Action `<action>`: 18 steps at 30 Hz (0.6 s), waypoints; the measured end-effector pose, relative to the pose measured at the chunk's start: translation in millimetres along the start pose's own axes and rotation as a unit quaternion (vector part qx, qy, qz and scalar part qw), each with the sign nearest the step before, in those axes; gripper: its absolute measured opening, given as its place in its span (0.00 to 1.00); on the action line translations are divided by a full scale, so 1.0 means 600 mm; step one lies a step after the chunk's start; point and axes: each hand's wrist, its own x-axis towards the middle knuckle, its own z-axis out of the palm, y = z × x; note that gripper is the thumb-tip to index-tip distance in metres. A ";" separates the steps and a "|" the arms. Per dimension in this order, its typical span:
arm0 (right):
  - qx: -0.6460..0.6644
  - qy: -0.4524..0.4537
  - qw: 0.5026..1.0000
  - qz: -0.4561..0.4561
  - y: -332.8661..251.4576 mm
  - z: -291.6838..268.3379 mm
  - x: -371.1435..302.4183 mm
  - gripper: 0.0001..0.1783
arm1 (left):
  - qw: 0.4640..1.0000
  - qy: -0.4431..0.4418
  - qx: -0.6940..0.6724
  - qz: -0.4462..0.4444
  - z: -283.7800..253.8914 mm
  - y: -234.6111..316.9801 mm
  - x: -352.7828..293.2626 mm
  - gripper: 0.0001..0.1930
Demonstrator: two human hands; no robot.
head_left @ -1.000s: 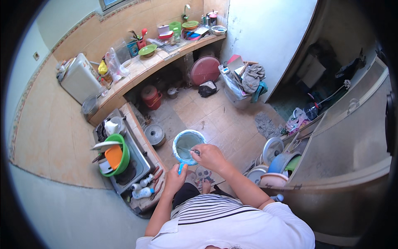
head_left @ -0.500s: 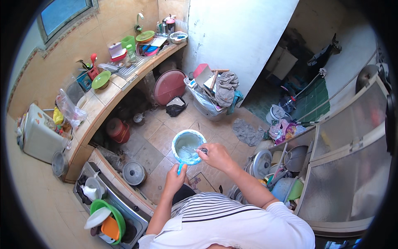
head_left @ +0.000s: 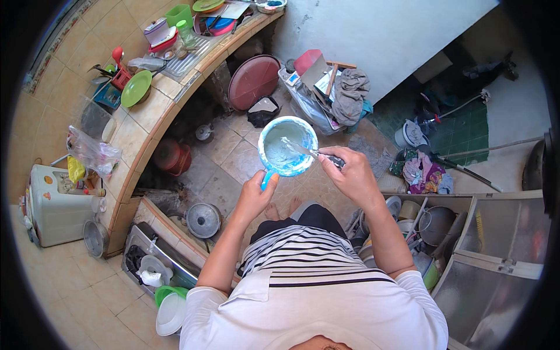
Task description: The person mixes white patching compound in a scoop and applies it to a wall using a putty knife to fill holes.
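Observation:
My left hand (head_left: 255, 191) is closed around the handle of a blue plastic dipper (head_left: 265, 164), holding it up above the floor. Whitish smears coat the dipper's rim and inner wall, and pale wet paste (head_left: 279, 153) lies inside. In my right hand (head_left: 352, 174) is a narrow, knife-like metal tool (head_left: 322, 155) with a dark handle. Its blade slants down to the left over the rim, with paste on the tip inside the dipper. My fingers hide part of the tool's handle.
To the left curves a tiled counter (head_left: 154, 111) with dishes. A stove (head_left: 169, 256) and a lidded pot (head_left: 203, 220) are at lower left. Ahead stands a bin heaped with cloths (head_left: 312, 111); a maroon round lid (head_left: 254, 83) leans beside it. A cabinet (head_left: 501, 227) with pots stands at right.
The view has shifted. The tool is raised and more of its length shows; my right hand has drawn back to the right of the dipper. My left hand keeps its hold on the handle.

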 end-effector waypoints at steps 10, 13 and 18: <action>-0.092 -0.035 0.992 -0.075 0.052 0.075 0.213 0.13 | 1.000 0.010 -0.027 -0.002 -0.022 0.008 0.182 0.19; -0.100 0.011 0.990 -0.097 0.093 0.077 0.305 0.12 | 1.000 -0.001 -0.026 -0.018 -0.021 0.020 0.254 0.18; -0.104 -0.059 0.976 -0.180 0.114 0.064 0.436 0.12 | 1.000 0.001 -0.011 -0.021 -0.033 0.068 0.370 0.19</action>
